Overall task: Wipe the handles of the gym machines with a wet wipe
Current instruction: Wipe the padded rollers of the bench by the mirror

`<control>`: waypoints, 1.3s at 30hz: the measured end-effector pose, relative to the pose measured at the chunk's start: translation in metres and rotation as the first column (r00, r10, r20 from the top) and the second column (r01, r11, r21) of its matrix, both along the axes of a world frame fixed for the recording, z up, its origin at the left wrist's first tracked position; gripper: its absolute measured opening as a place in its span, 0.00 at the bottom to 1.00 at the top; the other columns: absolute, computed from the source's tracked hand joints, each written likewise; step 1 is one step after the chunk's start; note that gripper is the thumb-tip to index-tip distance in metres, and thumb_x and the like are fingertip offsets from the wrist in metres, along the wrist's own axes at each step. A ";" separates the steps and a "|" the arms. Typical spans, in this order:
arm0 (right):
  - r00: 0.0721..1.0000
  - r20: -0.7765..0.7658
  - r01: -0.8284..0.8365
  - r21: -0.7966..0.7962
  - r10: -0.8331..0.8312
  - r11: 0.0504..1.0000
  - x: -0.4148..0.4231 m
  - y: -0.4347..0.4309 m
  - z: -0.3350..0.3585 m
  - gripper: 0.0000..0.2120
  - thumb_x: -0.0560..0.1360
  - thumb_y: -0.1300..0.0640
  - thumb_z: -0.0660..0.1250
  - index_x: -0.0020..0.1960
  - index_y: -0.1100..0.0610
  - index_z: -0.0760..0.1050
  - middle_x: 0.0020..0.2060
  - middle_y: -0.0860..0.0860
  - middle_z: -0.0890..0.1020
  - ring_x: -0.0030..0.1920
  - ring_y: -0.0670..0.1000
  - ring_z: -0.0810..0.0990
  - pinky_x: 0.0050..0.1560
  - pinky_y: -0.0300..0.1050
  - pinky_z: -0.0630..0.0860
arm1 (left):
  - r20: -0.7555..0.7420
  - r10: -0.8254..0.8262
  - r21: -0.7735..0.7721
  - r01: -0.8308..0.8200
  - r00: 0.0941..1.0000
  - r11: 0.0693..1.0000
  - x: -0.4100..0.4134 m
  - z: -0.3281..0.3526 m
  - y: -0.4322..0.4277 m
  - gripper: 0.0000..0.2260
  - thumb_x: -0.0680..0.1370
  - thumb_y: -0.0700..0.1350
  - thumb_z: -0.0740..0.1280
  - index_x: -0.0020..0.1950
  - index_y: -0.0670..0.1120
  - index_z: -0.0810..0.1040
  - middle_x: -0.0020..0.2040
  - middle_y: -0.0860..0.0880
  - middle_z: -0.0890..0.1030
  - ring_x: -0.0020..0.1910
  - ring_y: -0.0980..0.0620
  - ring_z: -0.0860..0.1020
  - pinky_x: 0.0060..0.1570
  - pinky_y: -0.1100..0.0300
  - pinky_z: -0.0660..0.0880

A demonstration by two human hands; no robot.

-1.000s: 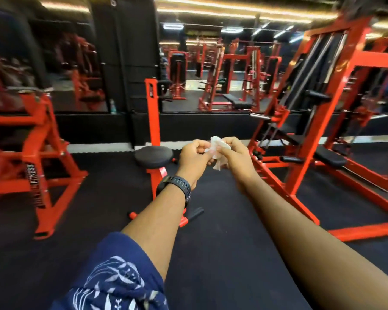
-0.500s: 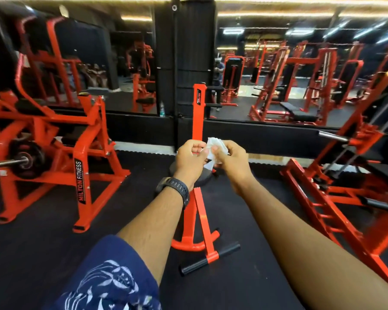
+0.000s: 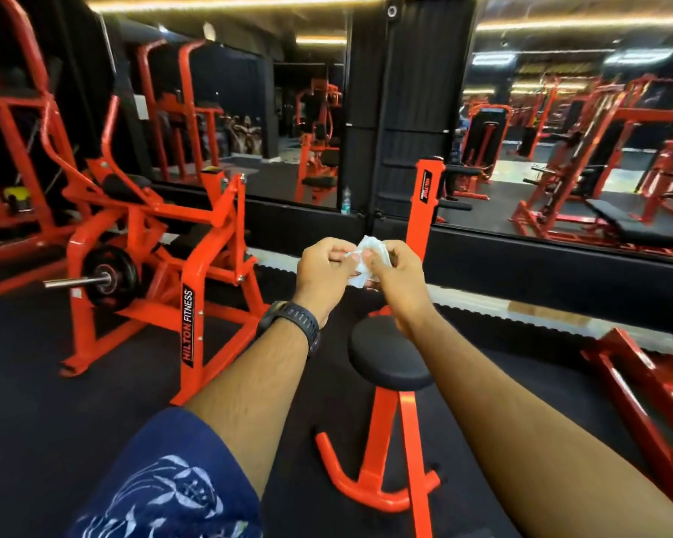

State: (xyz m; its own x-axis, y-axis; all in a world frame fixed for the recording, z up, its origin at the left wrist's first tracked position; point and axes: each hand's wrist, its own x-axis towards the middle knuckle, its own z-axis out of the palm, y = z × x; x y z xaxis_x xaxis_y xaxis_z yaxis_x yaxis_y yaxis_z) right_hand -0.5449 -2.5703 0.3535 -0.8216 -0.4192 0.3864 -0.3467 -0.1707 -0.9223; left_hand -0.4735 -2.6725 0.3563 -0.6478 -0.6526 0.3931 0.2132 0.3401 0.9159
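Observation:
A crumpled white wet wipe [image 3: 367, 262] is held out in front of me between both hands. My left hand [image 3: 321, 271], with a black watch on its wrist, pinches the wipe's left side. My right hand [image 3: 395, 273] grips its right side with curled fingers. Below the hands stands a red machine with a round black seat [image 3: 385, 363], a red upright post [image 3: 424, 203] and black handles [image 3: 454, 206] sticking out near the mirror. Neither hand touches any machine.
A red plate-loaded machine marked HILTON FITNESS [image 3: 160, 273] with a weight plate [image 3: 107, 275] on a steel bar stands at the left. Another red frame [image 3: 645, 386] fills the lower right. A mirror wall and a black pillar [image 3: 408, 110] lie ahead. A water bottle [image 3: 346, 200] stands by the pillar.
My view has swung left: the plate-loaded machine has come into sight and the round-seat machine now sits under my hands. Both hands keep holding the wipe.

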 end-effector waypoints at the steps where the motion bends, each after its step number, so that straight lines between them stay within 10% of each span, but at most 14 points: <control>1: 1.000 0.009 -0.010 -0.008 0.010 1.000 -0.009 -0.020 0.000 0.03 0.80 0.62 0.67 0.53 0.60 0.75 0.45 0.53 0.79 0.39 0.45 0.81 0.36 0.37 0.78 | -0.003 0.001 -0.012 -0.001 1.000 1.000 -0.011 0.000 -0.022 0.05 0.78 0.38 0.70 0.50 0.47 0.81 0.47 0.48 0.83 0.46 0.51 0.83 0.45 0.59 0.81; 23: 0.956 -0.029 0.289 -0.051 -0.291 0.956 -0.302 -0.310 0.011 0.02 0.80 0.58 0.66 0.51 0.55 0.78 0.45 0.52 0.82 0.45 0.56 0.82 0.43 0.56 0.82 | 0.041 -0.269 -0.122 0.272 0.962 0.955 -0.337 0.016 -0.330 0.03 0.78 0.41 0.71 0.49 0.49 0.81 0.45 0.51 0.83 0.45 0.53 0.83 0.49 0.55 0.82; 28: 0.930 -0.058 0.356 -0.100 -0.363 0.929 -0.410 -0.339 0.020 0.02 0.79 0.61 0.67 0.51 0.61 0.75 0.44 0.57 0.80 0.41 0.51 0.79 0.40 0.43 0.79 | 0.043 -0.317 -0.203 0.319 0.947 0.926 -0.458 0.028 -0.361 0.03 0.78 0.41 0.71 0.50 0.47 0.82 0.45 0.53 0.83 0.46 0.56 0.82 0.51 0.54 0.81; 39: 0.806 -0.071 0.574 -0.146 -0.587 0.806 -0.588 -0.318 0.049 0.02 0.77 0.61 0.67 0.49 0.57 0.78 0.47 0.60 0.82 0.48 0.60 0.83 0.46 0.51 0.83 | -0.009 -0.500 -0.324 0.471 0.866 0.821 -0.670 0.062 -0.342 0.03 0.77 0.39 0.72 0.49 0.44 0.83 0.44 0.49 0.84 0.42 0.56 0.81 0.42 0.68 0.77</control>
